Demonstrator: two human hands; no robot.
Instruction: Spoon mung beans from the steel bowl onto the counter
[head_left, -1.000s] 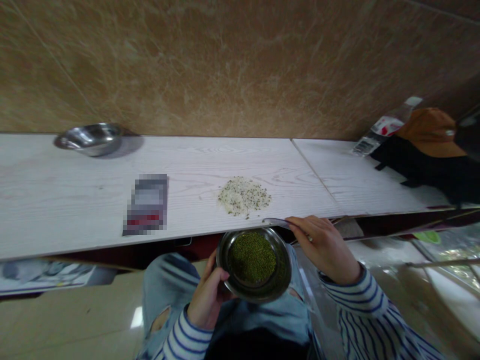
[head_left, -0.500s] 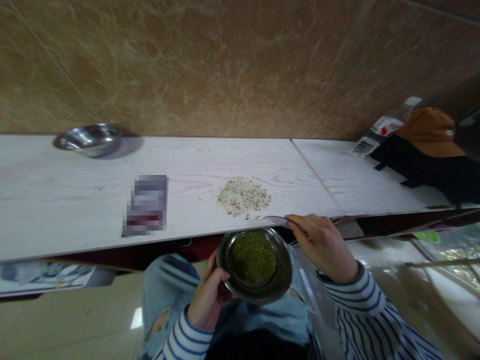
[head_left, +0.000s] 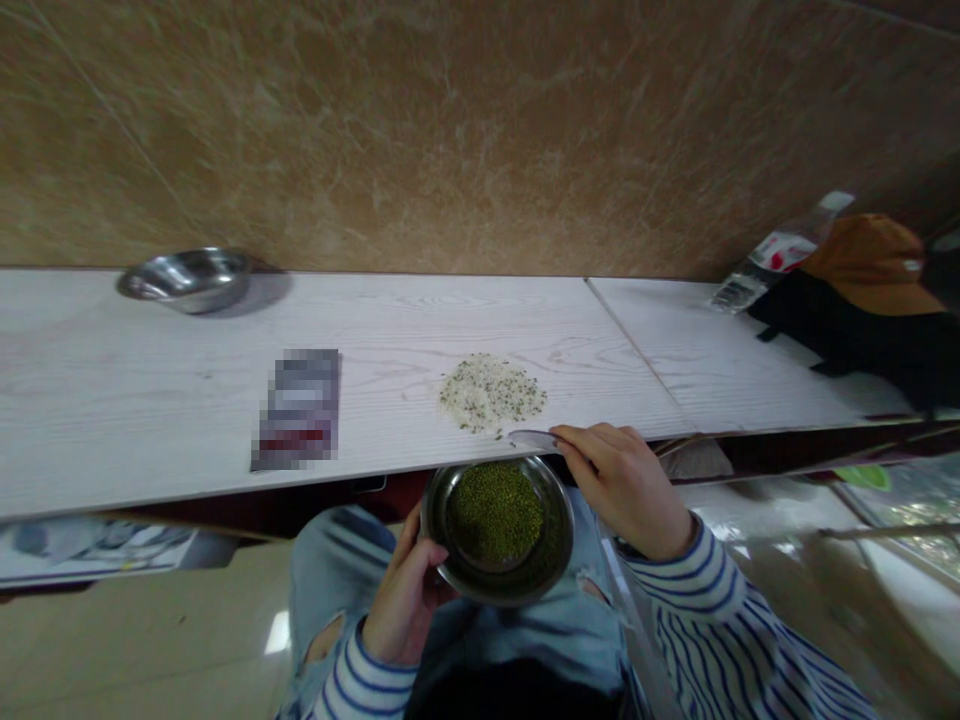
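Note:
My left hand (head_left: pixel 411 590) grips the rim of a steel bowl (head_left: pixel 556 560) held over my lap, just below the table's front edge. Inside the bowl lie many small green beans, like mung beans (head_left: pixel 496 512). My right hand (head_left: pixel 628 488) is closed around a spoon (head_left: pixel 532 438), whose metal end rests at or just above the table edge. Close beyond the spoon spreads a pile of white grains mixed with green beans (head_left: pixel 492 393). A few stray beans lie between the pile and the spoon. The spoon's handle is hidden in my fingers.
An empty-looking steel bowl (head_left: pixel 187 282) stands at the back left of the white table (head_left: pixel 390 320). A blurred-out flat packet or phone (head_left: pixel 298 410) lies left of the pile. At the right are a plastic bottle (head_left: pixel 772 255), an orange-brown cap (head_left: pixel 870 262) and dark cloth (head_left: pixel 840 330).
My right hand has moved the spoon slightly left along the table edge. The bowl in my left hand has shifted a little left too.

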